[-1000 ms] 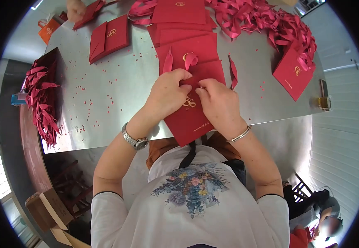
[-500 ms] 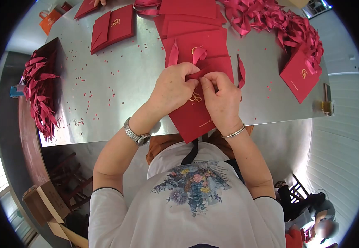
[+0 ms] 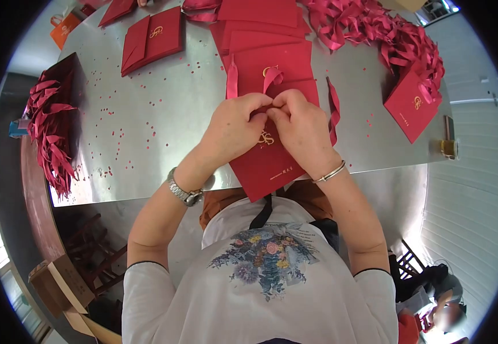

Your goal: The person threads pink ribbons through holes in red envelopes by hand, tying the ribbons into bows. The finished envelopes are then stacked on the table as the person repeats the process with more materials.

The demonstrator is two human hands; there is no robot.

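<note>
Both hands meet at the top edge of a red paper bag (image 3: 269, 175) with gold lettering, which overhangs the table's near edge. My left hand (image 3: 234, 129), with a watch on its wrist, pinches the bag's top edge. Fingertips touching it, my right hand (image 3: 303, 126) is closed at the same spot; a bangle circles that wrist. What lies between the fingertips is too small to tell. Just beyond the hands, a pink ribbon (image 3: 273, 77) curls over a stack of red bags (image 3: 269, 54). Another ribbon (image 3: 333, 109) lies right of the stack.
On the metal table (image 3: 191, 92) are scattered red dots. Ribboned bags (image 3: 51, 132) lie at the left edge, folded bags (image 3: 154, 40) at the upper left, and a ribbon heap (image 3: 375, 34) with a bag (image 3: 412, 106) at the right. People show at the lower right (image 3: 446, 298) and top edge.
My right hand has turned inward and its fingertips have come against those of my left hand. The bag's lower end shows slightly more. The whole view has shifted a little.
</note>
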